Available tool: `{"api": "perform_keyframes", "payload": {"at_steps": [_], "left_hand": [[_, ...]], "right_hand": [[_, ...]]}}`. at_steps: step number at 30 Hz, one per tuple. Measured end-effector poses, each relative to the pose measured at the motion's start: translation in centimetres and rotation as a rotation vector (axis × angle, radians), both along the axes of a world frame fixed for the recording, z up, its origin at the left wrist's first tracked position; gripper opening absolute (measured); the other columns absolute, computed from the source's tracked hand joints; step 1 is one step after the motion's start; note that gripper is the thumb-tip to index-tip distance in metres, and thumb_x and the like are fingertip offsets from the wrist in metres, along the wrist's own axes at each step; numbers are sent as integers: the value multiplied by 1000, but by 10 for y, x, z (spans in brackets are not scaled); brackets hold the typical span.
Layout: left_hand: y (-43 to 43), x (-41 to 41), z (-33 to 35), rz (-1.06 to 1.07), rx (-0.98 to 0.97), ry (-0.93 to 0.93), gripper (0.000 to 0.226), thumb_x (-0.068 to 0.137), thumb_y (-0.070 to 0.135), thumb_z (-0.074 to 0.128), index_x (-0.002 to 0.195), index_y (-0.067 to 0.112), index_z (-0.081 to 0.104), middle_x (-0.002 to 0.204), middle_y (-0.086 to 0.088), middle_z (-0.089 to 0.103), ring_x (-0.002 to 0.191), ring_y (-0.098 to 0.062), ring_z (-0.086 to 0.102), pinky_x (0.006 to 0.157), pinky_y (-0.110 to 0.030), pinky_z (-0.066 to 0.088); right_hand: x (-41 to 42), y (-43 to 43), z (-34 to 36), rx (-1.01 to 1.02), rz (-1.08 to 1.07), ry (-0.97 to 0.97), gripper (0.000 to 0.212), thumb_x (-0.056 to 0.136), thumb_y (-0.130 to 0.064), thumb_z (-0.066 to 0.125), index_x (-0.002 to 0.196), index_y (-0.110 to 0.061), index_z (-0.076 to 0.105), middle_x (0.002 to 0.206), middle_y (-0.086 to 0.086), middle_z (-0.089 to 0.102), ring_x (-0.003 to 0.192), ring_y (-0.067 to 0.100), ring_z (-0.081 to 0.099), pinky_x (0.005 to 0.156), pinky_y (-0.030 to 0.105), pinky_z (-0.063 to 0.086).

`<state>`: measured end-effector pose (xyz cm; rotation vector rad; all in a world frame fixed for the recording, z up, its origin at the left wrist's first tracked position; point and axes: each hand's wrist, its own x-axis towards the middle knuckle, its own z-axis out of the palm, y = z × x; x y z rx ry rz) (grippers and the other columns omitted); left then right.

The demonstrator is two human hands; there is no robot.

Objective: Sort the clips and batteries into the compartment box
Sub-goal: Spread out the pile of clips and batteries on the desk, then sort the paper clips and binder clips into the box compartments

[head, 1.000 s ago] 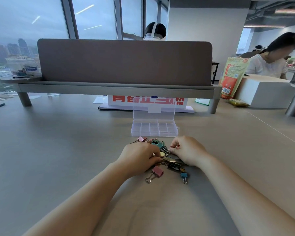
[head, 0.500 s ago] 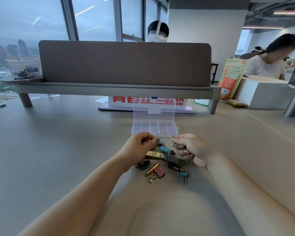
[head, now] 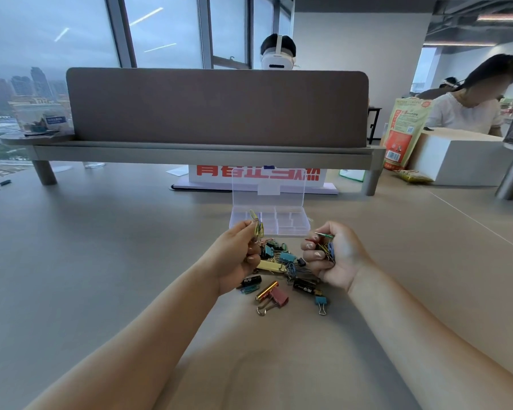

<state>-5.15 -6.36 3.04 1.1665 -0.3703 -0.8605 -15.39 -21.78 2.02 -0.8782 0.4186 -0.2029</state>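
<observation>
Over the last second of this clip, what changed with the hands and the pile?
Both hands rose off the pile, each closed on paper clips. The left hand lifted its paper clips toward the compartment box; the right hand turned palm-up, clutching a bunch. The lifting uncovered batteries and binder clips, still on the table. The box stayed put, open.

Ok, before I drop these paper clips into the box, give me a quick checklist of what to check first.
1. Compartment box lid open: ok.
2. Compartments free to receive clips: ok, they look empty.
3. Left hand grip on paper clips: ok, pinched at the fingertips.
4. Right hand grip on its bunch of clips: ok, fist closed.
5. Only paper clips in each hand: cannot tell, the right bunch is partly hidden.
6. Pile sorted: not ok, binder clips and batteries remain on the table.
</observation>
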Motion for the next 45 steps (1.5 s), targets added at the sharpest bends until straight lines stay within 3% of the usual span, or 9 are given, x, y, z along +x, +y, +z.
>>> {"api": "perform_keyframes", "payload": {"at_steps": [6,12,16,23,30,36,39,41,45], "left_hand": [[0,3,2,-10,-84,271,26,101,21,35,101,1,51,80,-6,50,58,-8,37,44,-16,34],[0,4,3,-40,-118,321,27,99,19,38,102,-4,52,61,-5,57,48,-6,43,37,-13,36],[2,8,2,-33,-101,335,19,94,14,37,90,1,51,67,-8,58,44,-7,43,34,-13,33],[6,12,2,-27,-57,214,25,79,4,28,76,6,53,69,-11,59,46,-10,39,32,-14,30],[1,14,-2,-60,34,137,38,94,44,47,70,15,51,59,1,47,40,-5,32,30,-11,20],[-16,33,10,-33,79,-26,41,96,42,44,63,19,36,53,5,29,41,-6,21,29,-14,18],[-37,54,23,81,181,-351,40,98,43,37,66,19,36,55,5,29,43,-8,23,36,-18,20],[-53,72,23,182,270,-637,39,98,42,36,69,16,39,57,3,34,48,-11,28,44,-23,25],[-71,100,3,271,374,-967,41,98,42,38,67,14,42,60,-1,41,55,-15,37,55,-29,32]], "right_hand": [[0,2,1,-11,-36,-3,13,74,-11,37,62,-11,39,59,7,47,32,7,33,26,10,17],[0,2,3,-49,-24,-2,20,85,-5,33,79,-3,52,62,8,50,33,5,35,27,11,18],[4,4,4,-105,25,4,23,91,-10,38,90,0,59,62,5,51,34,3,34,26,11,19],[4,4,2,-246,16,10,23,94,-14,41,83,-3,58,63,2,49,34,2,31,28,12,18],[0,-5,3,-324,-61,24,29,96,-28,50,72,-10,51,55,-2,42,35,3,28,28,13,19],[23,-22,16,-737,-72,140,41,95,-46,45,67,-17,40,48,-7,32,38,8,22,33,18,18],[50,-38,26,-1171,-86,167,40,97,-45,41,74,-12,46,53,-2,35,45,12,30,42,21,28],[68,-49,25,-1480,-90,183,46,96,-48,39,67,-13,43,58,1,40,53,16,38,53,28,31],[97,-66,18,-1900,15,293,44,93,-58,35,72,-21,47,66,-4,52,60,14,50,51,28,33]]}}
